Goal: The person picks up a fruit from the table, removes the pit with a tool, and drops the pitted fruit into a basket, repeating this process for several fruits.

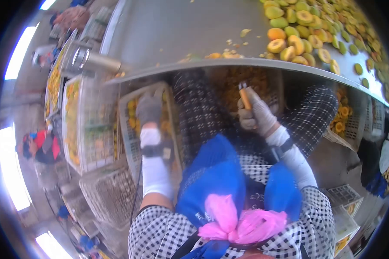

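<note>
My left hand (149,108), in a grey glove, is over a pale plastic crate (124,113) that holds yellow-orange fruit (132,111). Its fingers look stretched out, somewhat blurred, and I see nothing held in them. In my gloved right hand (258,114), closed above my lap, is a small pitting tool (245,98) with an orange-tan handle and a metal tip pointing up and away. Beyond my knees is a metal table (181,30), with halved and whole apricots (298,43) heaped at its right.
A metal flask (97,60) lies by the table's left corner. More crates stand at left, including a fruit-filled one (95,125) and a dirty one (110,198). Fruit-filled crates (343,116) sit at right. A person in red (45,144) is farther off at left.
</note>
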{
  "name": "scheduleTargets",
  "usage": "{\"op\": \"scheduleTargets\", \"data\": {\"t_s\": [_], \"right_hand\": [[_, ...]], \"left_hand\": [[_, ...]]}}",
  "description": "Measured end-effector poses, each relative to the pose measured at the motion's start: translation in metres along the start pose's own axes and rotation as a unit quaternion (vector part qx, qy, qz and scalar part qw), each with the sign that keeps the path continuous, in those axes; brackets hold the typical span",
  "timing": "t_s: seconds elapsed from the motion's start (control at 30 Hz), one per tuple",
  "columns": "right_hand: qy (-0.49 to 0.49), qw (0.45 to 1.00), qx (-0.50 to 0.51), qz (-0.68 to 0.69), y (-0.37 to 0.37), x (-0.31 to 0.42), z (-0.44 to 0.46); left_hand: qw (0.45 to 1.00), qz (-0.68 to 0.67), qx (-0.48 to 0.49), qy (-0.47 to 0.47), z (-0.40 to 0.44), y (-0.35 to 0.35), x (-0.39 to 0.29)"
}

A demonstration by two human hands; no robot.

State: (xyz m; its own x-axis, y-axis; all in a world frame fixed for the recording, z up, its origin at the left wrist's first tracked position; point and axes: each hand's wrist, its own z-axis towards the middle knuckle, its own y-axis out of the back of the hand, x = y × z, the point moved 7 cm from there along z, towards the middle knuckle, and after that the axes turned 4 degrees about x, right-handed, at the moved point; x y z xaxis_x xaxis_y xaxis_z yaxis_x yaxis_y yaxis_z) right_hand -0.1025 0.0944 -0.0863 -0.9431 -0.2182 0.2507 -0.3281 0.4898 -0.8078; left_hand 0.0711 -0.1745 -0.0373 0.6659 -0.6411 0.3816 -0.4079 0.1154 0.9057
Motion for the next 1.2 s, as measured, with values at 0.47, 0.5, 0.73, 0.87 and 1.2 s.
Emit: {"op": "scheduleTargets", "data": {"t_s": [0.47, 0.5, 0.73, 0.87, 1.2], "right_hand": [[0.145, 0.960, -0.112, -0.211, 0.036, 0.023, 0.002], [0.176, 0.956, -0.103, -0.213, 0.031, 0.031, -0.004], [0.325, 0.940, -0.106, -0.016, 0.009, 0.085, -0.045], [0.285, 0.957, -0.038, -0.047, -0.021, 0.082, -0.040], [0.405, 0.895, -0.071, -0.173, -0.034, 0.033, -0.011]], "left_hand": [[0.873, -0.216, -0.028, -0.436, 0.103, 0.199, -0.357], [0.872, -0.215, -0.026, -0.440, 0.103, 0.196, -0.356], [0.769, -0.344, -0.252, -0.477, 0.030, 0.205, -0.244], [0.803, -0.351, -0.152, -0.457, -0.020, 0.179, -0.219], [0.257, -0.960, 0.023, -0.110, -0.015, 0.102, -0.188]]}}
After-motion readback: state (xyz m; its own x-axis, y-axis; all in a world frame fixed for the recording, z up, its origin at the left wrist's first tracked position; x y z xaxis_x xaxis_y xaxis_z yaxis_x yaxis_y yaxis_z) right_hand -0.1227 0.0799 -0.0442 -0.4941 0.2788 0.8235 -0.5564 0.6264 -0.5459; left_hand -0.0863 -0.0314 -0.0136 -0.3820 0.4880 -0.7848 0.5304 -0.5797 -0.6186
